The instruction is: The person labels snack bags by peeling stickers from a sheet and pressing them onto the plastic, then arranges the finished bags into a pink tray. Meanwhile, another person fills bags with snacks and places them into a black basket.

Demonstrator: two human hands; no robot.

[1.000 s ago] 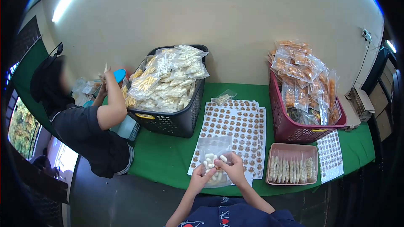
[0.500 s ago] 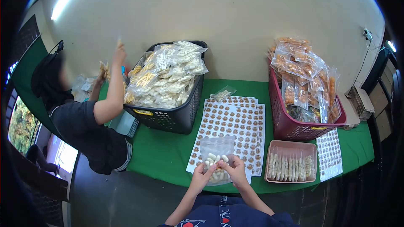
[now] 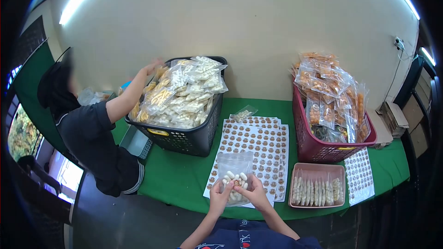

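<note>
A clear plastic bag (image 3: pixel 235 162) of white, oblong snack pieces is held upright between my two hands over the table's front edge. My left hand (image 3: pixel 220 197) grips its left side, and my right hand (image 3: pixel 256 194) its right side. Both thumbs press at a small round brown sticker (image 3: pixel 237 183) on the bag's front. Behind the bag lie overlapping sheets of round brown stickers (image 3: pixel 258 138). A small filled bag (image 3: pixel 244 114) rests at the top of these sheets.
A black basket (image 3: pixel 184 140) heaped with bagged white and yellowish snacks stands left, a maroon basket (image 3: pixel 332 152) of orange snack bags right. A pink tray (image 3: pixel 317 205) holds a row of filled bags near another sticker sheet (image 3: pixel 360 175). At left, a co-worker (image 3: pixel 94 133) reaches into the black basket.
The co-worker's raised arm has come down to the black basket. My view has tilted up slightly. My hands stay on the bag, thumbs at the sticker.
</note>
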